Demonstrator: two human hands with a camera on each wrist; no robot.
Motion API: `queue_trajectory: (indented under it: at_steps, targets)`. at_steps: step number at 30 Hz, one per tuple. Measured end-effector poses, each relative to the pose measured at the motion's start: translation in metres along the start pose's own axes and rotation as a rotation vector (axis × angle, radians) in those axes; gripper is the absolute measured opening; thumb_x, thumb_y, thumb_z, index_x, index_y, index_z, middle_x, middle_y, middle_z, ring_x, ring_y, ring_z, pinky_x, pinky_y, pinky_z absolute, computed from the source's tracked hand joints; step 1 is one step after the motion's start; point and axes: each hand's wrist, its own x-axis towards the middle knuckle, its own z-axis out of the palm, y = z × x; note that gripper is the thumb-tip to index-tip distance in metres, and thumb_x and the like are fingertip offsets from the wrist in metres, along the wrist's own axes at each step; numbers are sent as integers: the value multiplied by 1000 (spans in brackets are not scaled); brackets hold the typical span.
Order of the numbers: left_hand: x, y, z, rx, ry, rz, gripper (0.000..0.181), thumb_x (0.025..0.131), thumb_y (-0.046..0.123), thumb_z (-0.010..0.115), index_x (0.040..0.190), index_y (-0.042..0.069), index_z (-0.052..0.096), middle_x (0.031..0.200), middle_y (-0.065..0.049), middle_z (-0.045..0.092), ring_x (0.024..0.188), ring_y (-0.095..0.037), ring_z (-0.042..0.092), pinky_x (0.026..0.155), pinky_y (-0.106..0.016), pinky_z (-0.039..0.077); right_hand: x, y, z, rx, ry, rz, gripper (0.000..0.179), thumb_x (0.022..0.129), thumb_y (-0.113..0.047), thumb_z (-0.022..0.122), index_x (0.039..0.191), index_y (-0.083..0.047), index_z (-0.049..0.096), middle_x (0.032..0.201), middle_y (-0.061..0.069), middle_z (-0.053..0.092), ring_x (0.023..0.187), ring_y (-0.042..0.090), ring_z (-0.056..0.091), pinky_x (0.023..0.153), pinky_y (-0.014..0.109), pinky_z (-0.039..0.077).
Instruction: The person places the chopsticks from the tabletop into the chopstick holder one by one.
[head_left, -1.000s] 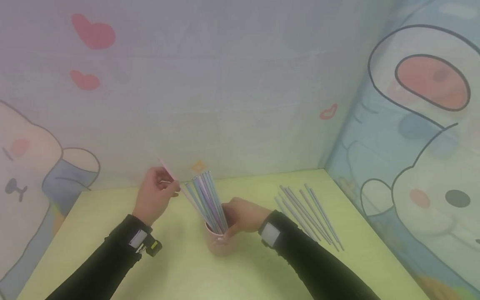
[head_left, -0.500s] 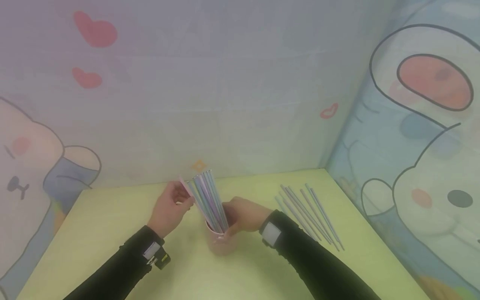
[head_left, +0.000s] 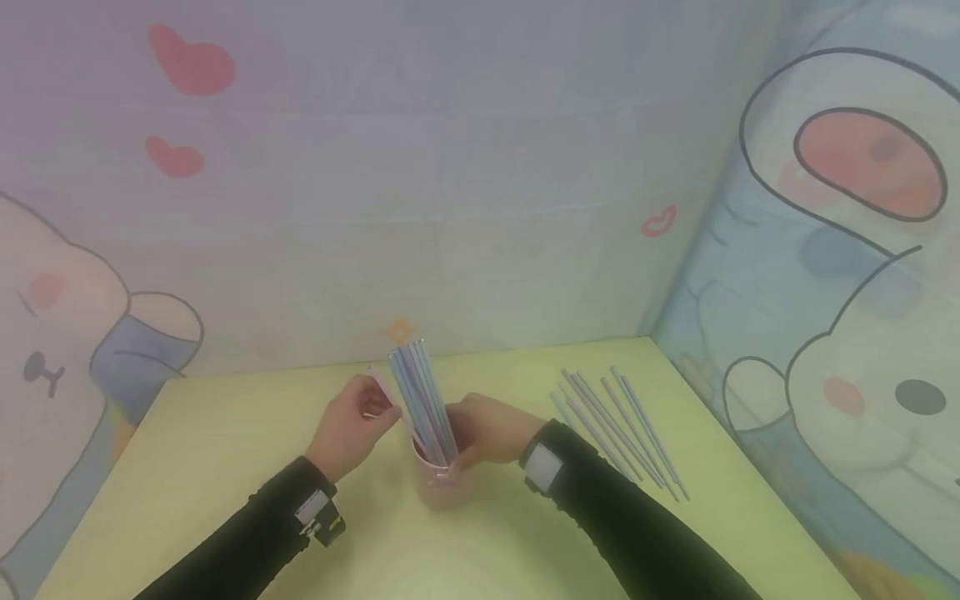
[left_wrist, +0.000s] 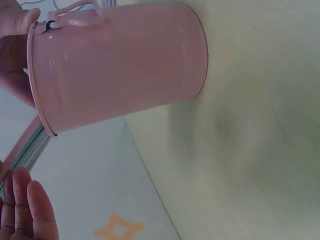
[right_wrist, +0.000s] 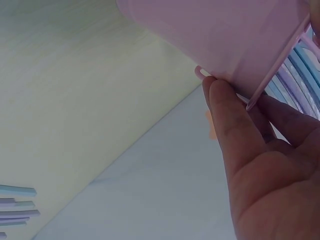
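Observation:
A pink bucket (head_left: 442, 492) stands upright on the table, with several pastel straws (head_left: 422, 400) leaning to the left out of its mouth. Thumb and fingers of my left hand (head_left: 352, 425) pinch a pink straw (head_left: 382, 386) near its upper end. That straw slants down to the bucket's left rim, beside the others; its lower end is hidden. My right hand (head_left: 491, 429) grips the bucket by its right rim, with fingers (right_wrist: 235, 115) outside the wall in the right wrist view. A small pink handle (left_wrist: 80, 19) shows on the bucket's side in the left wrist view.
Several loose straws (head_left: 618, 433) lie roughly side by side on the yellow table (head_left: 510, 550), right of the bucket. A pale printed backdrop (head_left: 480, 208) rises behind the table, and cartoon-printed panels (head_left: 862, 358) flank it.
My left hand has moved right and down with the pink straw, from apart at the left to close against the bundle. My right hand and the bucket have stayed in place.

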Motion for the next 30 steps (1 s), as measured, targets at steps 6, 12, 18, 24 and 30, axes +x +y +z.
queue_trajectory:
  at_steps: [6, 12, 18, 24, 30]
  targets:
    - [-4, -2, 4, 17, -37, -14, 18, 98, 15, 70, 110, 5, 60, 104, -7, 71, 96, -23, 69, 86, -45, 56, 0, -1, 1, 40, 1, -2, 54, 74, -4, 91, 124, -7, 69, 117, 6, 74, 109, 21, 70, 102, 38, 51]
    - [-3, -11, 9, 63, -168, -25, 36, 100, 26, 70, 127, 5, 63, 109, -6, 72, 105, -26, 68, 92, -51, 54, -1, 0, 1, 35, 14, 3, 54, 75, -7, 91, 124, -6, 68, 116, 7, 74, 108, 23, 70, 99, 36, 52]
    - [5, -13, 14, 105, -388, 15, 51, 95, 36, 75, 137, 10, 62, 124, -4, 69, 113, -28, 64, 89, -49, 54, -9, -1, 1, 52, 101, 179, 89, 75, -19, 94, 147, 4, 47, 142, 21, 59, 131, 36, 56, 112, 52, 41]
    - [4, 1, 16, 123, -455, 59, 61, 84, 35, 87, 133, 9, 61, 122, -2, 67, 112, -27, 61, 90, -48, 52, -17, -6, 0, 86, 129, 237, 107, 75, -23, 94, 157, 3, 31, 149, 26, 50, 137, 39, 51, 114, 55, 38]
    - [11, 13, 29, 120, -487, 115, 61, 77, 32, 93, 127, 11, 66, 112, 3, 69, 105, -21, 62, 91, -45, 52, -25, 1, -2, 94, 152, 216, 109, 74, -21, 95, 159, -2, 28, 152, 23, 49, 138, 38, 50, 114, 54, 38]
